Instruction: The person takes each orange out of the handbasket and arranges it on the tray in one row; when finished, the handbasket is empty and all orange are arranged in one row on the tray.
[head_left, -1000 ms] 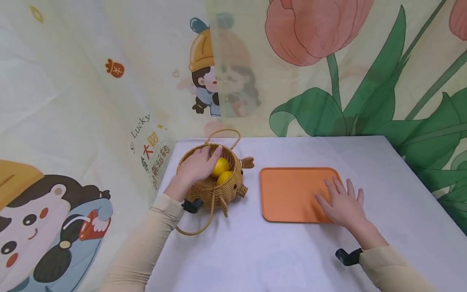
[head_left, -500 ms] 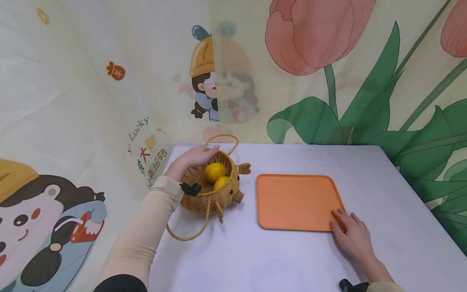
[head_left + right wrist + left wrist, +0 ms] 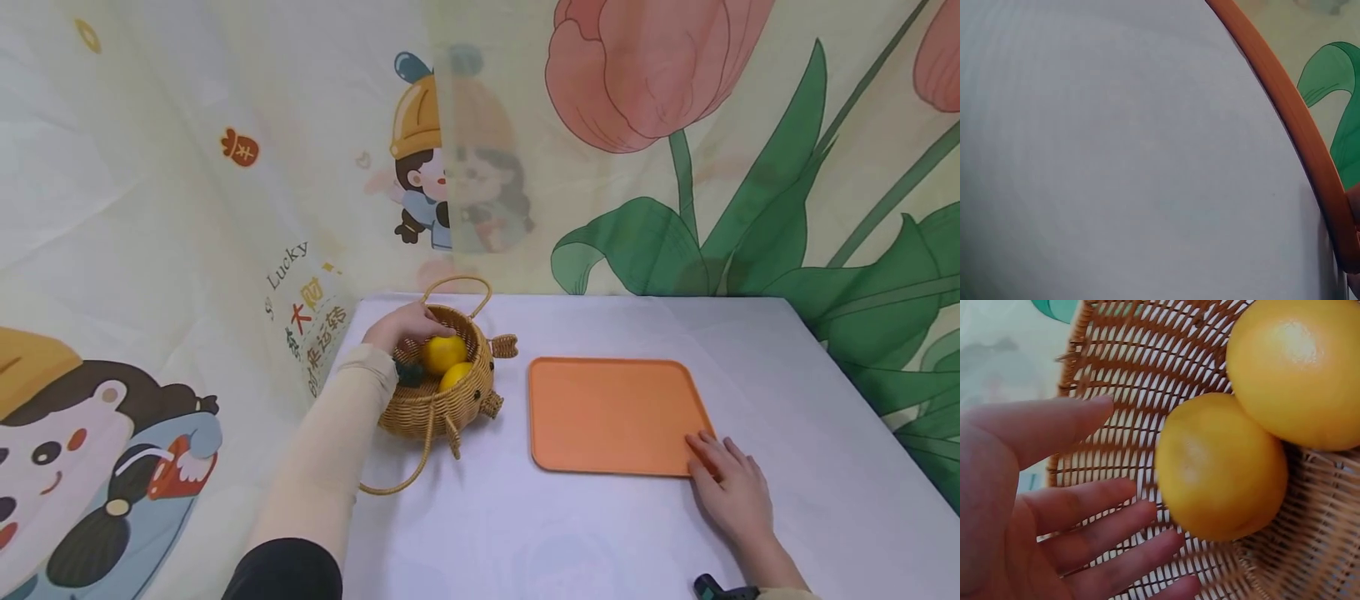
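Note:
A wicker basket (image 3: 420, 418) shaped like an animal, with two loop handles, stands at the back left of the table. Two smooth, round yellow fruits (image 3: 444, 356) lie inside it. My left hand (image 3: 412, 326) reaches in over the basket's left rim. In the left wrist view its fingers are spread beside the nearer yellow fruit (image 3: 1222, 467), apart from it. Right of the basket lies a flat orange tray (image 3: 611, 417). My right hand (image 3: 735, 492) holds the tray's near right corner between thumb and fingers; the right wrist view shows only bits of the fingers at the rim.
A white cloth covers the table (image 3: 570, 533). Patterned curtains (image 3: 637, 208) hang behind it and along the left. One basket handle (image 3: 401, 485) lies on the cloth in front of the basket.
My left hand first drew back to the basket's rim, then dipped inside toward the fruits. My right hand moved from hovering over the tray to its near right corner.

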Demonstrator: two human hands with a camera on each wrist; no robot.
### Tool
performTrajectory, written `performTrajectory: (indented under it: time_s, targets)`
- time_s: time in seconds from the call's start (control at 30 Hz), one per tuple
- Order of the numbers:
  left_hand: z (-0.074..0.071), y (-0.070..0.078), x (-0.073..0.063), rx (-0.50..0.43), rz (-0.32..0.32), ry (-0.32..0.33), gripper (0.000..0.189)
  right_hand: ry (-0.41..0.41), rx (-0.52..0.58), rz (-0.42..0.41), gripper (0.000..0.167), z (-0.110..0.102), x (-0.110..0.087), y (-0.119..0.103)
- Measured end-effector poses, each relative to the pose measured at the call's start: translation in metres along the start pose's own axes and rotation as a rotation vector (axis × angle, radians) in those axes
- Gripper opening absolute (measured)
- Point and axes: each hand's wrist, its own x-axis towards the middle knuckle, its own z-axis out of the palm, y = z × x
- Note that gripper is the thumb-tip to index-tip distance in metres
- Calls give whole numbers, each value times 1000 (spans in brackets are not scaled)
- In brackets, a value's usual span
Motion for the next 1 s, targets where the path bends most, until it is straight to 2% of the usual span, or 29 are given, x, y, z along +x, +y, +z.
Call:
performTrajectory:
  time_s: [0.13, 0.3, 0.4, 0.53, 0.67, 0.83, 1.0]
  targets:
    - [10, -2, 10, 20, 4, 38, 53, -1, 9, 11, 42, 0, -2, 0]
    - [21, -2, 15, 55, 13, 139, 41, 1, 12, 13, 42, 1, -3, 1]
    - [28, -3, 18, 50, 24, 177, 42, 2, 9, 9, 42, 2, -4, 2]
    - [37, -6, 22, 12, 33, 178, 60, 2, 7, 8, 42, 3, -4, 2]
    - [45, -9, 24, -15, 51, 138, 73, 9, 10, 11, 42, 2, -4, 1]
    - [49, -9, 23, 7, 71, 149, 74, 11, 7, -2, 43, 0, -2, 1]
    - [48, -10, 21, 86, 44, 183, 64, 15, 10, -16, 43, 0, -1, 2]
